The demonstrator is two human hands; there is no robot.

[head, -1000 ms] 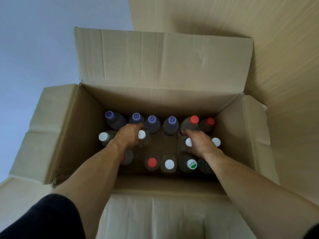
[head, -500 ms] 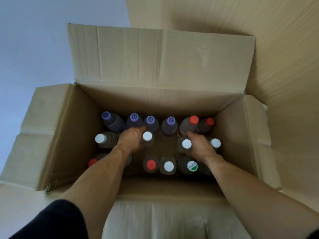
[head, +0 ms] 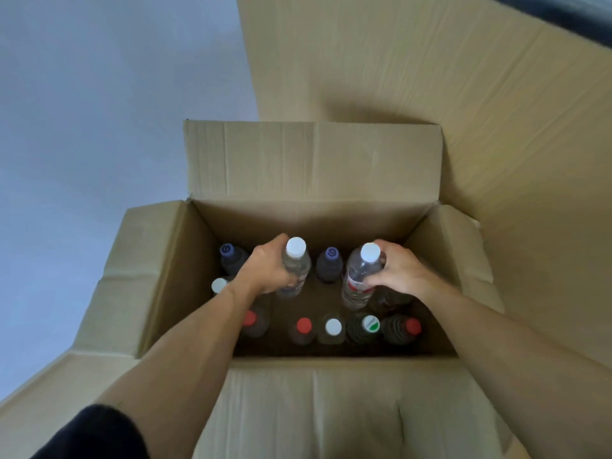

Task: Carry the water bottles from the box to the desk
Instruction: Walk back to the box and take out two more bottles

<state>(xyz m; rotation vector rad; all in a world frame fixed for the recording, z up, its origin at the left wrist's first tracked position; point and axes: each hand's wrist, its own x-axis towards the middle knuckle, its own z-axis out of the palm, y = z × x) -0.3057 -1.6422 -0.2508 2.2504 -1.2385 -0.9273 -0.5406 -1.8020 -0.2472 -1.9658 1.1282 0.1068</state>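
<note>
Inside an open brown cardboard box point(head: 231, 223), the left hand point(head: 268, 270) wraps a clear white-capped plastic bottle point(head: 294, 266) while the right hand point(head: 397, 273) grips a clear white-capped bottle with a red-and-white label point(head: 359, 276), both raised above the standing rows. Lifting straight up should clear neighbouring caps. Label wording is too blurred to read.

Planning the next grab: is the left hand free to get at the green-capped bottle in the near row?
Probably not now: the left hand grips a white-capped bottle. The green-capped bottle stands uncovered.
</note>
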